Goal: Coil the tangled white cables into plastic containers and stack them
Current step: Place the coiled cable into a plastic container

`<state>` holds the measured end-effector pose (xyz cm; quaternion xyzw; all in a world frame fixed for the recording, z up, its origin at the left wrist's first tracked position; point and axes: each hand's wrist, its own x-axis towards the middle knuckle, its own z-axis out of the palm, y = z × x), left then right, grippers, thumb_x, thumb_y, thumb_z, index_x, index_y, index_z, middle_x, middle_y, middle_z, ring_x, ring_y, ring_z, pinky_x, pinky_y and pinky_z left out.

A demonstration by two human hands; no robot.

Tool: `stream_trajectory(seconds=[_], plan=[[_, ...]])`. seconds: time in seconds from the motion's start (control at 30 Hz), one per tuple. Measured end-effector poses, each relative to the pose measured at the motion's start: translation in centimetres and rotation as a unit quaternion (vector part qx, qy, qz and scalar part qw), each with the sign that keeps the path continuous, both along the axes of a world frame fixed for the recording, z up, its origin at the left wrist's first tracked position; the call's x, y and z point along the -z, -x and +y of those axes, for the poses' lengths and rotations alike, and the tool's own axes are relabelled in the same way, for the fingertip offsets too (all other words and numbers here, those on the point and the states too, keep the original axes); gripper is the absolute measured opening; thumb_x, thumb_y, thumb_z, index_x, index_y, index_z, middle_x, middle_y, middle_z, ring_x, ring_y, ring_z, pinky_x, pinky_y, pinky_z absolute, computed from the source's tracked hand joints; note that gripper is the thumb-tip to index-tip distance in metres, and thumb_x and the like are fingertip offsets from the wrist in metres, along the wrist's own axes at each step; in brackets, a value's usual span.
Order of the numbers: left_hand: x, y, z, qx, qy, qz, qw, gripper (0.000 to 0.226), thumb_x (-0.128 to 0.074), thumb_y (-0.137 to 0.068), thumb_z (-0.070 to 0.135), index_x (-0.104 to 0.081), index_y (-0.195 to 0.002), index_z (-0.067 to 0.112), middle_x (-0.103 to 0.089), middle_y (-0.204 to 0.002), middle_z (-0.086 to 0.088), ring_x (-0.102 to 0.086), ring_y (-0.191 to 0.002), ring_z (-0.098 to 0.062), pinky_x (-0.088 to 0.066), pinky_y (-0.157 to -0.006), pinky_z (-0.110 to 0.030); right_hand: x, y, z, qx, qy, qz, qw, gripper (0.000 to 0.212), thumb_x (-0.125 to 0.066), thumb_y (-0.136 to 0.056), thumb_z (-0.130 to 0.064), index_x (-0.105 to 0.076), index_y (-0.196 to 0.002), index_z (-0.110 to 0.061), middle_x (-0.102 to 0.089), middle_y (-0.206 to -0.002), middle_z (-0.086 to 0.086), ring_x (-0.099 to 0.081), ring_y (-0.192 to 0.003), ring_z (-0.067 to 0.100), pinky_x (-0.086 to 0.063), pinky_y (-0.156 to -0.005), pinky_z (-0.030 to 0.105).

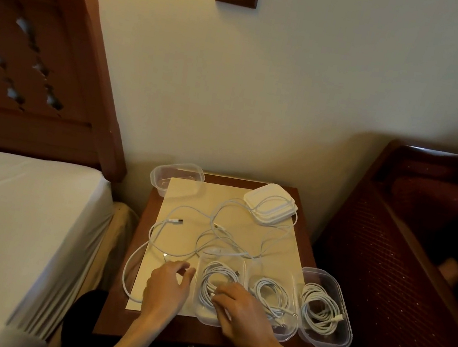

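Three clear plastic containers stand in a row at the table's front edge, each with a coiled white cable inside: the left container [207, 264], the middle container [286, 333] and the right container [342, 340]. My right hand [243, 310] rests in the left container, fingers pressing on its coil [219, 275]. My left hand [167, 288] hovers just left of that container, fingers spread and holding nothing. Loose tangled white cables [211, 231] sprawl over the cream mat [187, 196]. An empty container [159, 179] sits at the back left; a stack of white lids [269, 205] lies at the back right.
The small wooden table [304, 241] stands against the wall, with a bed [1, 209] at the left and a dark red chair [419, 268] at the right. One cable loop [126, 271] hangs past the mat's left edge.
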<state>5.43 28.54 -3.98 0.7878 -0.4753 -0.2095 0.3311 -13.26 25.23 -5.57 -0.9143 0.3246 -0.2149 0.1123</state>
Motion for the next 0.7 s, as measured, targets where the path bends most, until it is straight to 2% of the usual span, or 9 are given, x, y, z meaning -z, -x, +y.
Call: stream_trajectory(seconds=[0.1,0.2,0.27,0.33,0.4,0.53,0.6,0.7], plan=[[-0.4,-1.3,1.3,-0.058,-0.016,-0.113,0.992,0.041,-0.063,-0.089,0.034,-0.050,-0.127,0.025,-0.047,-0.125,0.002,-0.057,-0.109,-0.021,-0.052,-0.074,-0.036,-1.5,-0.1,0.3,0.020,0.000,-0.085,0.996,0.013,-0.065,-0.079,-0.011,-0.067,-0.091,-0.017,-0.064,-0.096,-0.007,-0.059,-0.085,0.010,-0.050,-0.065,0.020],[-0.3,-3.5,1.7,-0.114,-0.100,-0.130,0.980,0.068,-0.066,-0.087,0.026,-0.026,-0.141,0.022,-0.031,-0.138,-0.009,-0.054,-0.113,-0.030,-0.049,-0.068,-0.038,-3.1,-0.8,-0.6,0.065,0.016,-0.129,0.989,0.019,-0.064,-0.076,-0.010,-0.061,-0.094,-0.016,-0.055,-0.097,-0.006,-0.051,-0.076,0.005,-0.044,-0.055,0.017],[-0.2,-4.7,1.1,-0.120,-0.166,-0.139,0.969,0.056,-0.058,-0.094,0.025,-0.028,-0.141,0.017,-0.038,-0.136,-0.011,-0.056,-0.111,-0.029,-0.046,-0.069,-0.036,-3.8,-1.7,-1.7,0.082,0.012,-0.142,0.986,0.024,-0.063,-0.075,-0.009,-0.058,-0.097,-0.017,-0.051,-0.100,-0.007,-0.044,-0.073,0.001,-0.042,-0.052,0.019],[-0.4,-5.5,0.1,-0.099,-0.179,-0.153,0.967,0.029,-0.049,-0.099,0.023,-0.047,-0.127,0.014,-0.050,-0.122,-0.008,-0.060,-0.101,-0.027,-0.040,-0.065,-0.033,-4.5,-3.0,-3.0,0.084,0.002,-0.149,0.985,0.023,-0.061,-0.077,-0.007,-0.058,-0.097,-0.018,-0.050,-0.103,-0.008,-0.042,-0.074,-0.002,-0.043,-0.053,0.021],[-0.3,-6.2,-1.1,-0.085,-0.156,-0.141,0.974,0.016,-0.045,-0.099,0.016,-0.059,-0.108,0.013,-0.057,-0.107,-0.006,-0.060,-0.090,-0.026,-0.038,-0.062,-0.032,-5.3,-4.5,-4.5,0.083,-0.014,-0.148,0.985,0.018,-0.057,-0.082,-0.008,-0.059,-0.095,-0.019,-0.049,-0.104,-0.009,-0.045,-0.073,0.000,-0.044,-0.054,0.023],[0.4,-7.2,-3.6,-0.087,-0.129,-0.093,0.983,0.028,-0.045,-0.096,0.010,-0.056,-0.070,0.013,-0.058,-0.075,-0.003,-0.054,-0.065,-0.020,-0.038,-0.053,-0.031,-6.3,-8.0,-7.9,0.077,-0.062,-0.121,0.988,0.013,-0.053,-0.088,-0.015,-0.060,-0.096,-0.023,-0.047,-0.105,-0.012,-0.052,-0.072,0.010,-0.047,-0.061,0.027],[0.5,-7.5,-5.1,-0.096,-0.116,-0.069,0.986,0.034,-0.044,-0.094,0.010,-0.051,-0.061,0.014,-0.055,-0.066,-0.002,-0.051,-0.059,-0.018,-0.034,-0.048,-0.030,-6.6,-9.9,-10.1,0.075,-0.085,-0.106,0.988,0.012,-0.053,-0.090,-0.017,-0.060,-0.098,-0.023,-0.048,-0.106,-0.012,-0.053,-0.074,0.010,-0.048,-0.064,0.028],[0.2,-7.8,-7.7,-0.109,-0.091,-0.016,0.990,0.038,-0.044,-0.096,0.012,-0.050,-0.059,0.016,-0.051,-0.063,0.000,-0.049,-0.057,-0.016,-0.028,-0.046,-0.027,-6.9,-12.9,-13.8,0.083,-0.113,-0.082,0.987,0.015,-0.055,-0.092,-0.019,-0.063,-0.104,-0.022,-0.053,-0.112,-0.011,-0.055,-0.085,0.007,-0.052,-0.072,0.028]])
